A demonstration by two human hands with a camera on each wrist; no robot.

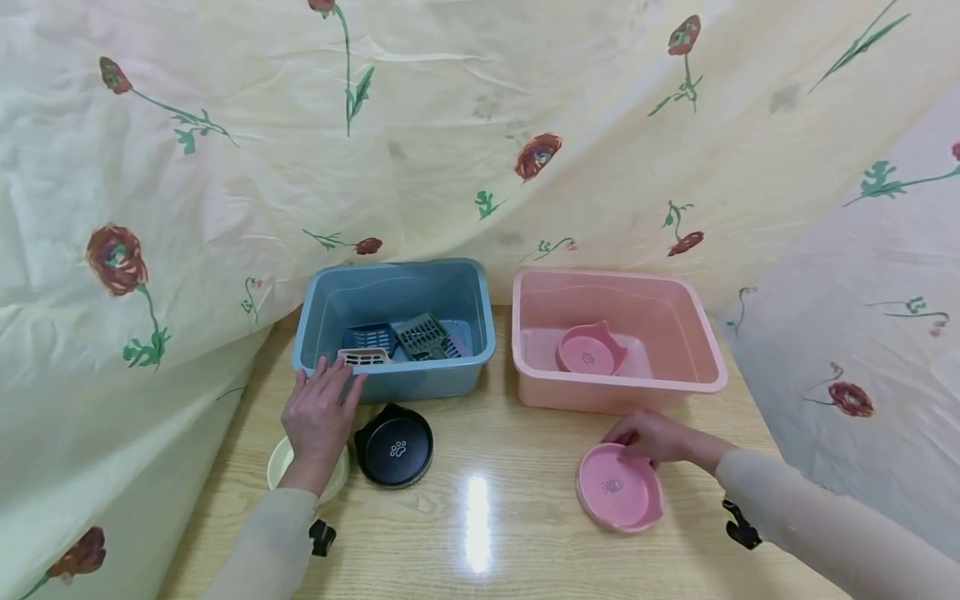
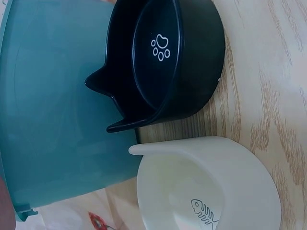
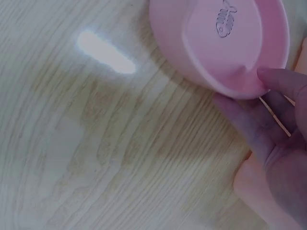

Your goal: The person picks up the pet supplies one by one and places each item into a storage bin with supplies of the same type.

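My right hand (image 1: 651, 435) pinches the far rim of a pink cat-eared bowl (image 1: 615, 492) with a fish print inside. In the right wrist view, the thumb lies inside that rim and the fingers are outside. At the front rim of a blue bin (image 1: 420, 383), my left hand (image 1: 321, 417) stretches its fingers over the edge, beside a whitish slotted litter scoop (image 1: 382, 358). Navy (image 1: 371, 337) and green (image 1: 422, 333) slotted scoops lie deeper in the bin. Below the left hand sit a black cat-eared bowl (image 2: 201, 62) and a cream bowl (image 2: 249, 172), partly covered by the wrist in the head view.
A pink bin (image 1: 592, 396) stands right of the blue one, with another pink cat-eared bowl (image 1: 588, 357) inside. Flowered cloth (image 1: 450, 150) hangs behind and along both sides of the wooden table (image 1: 420, 542).
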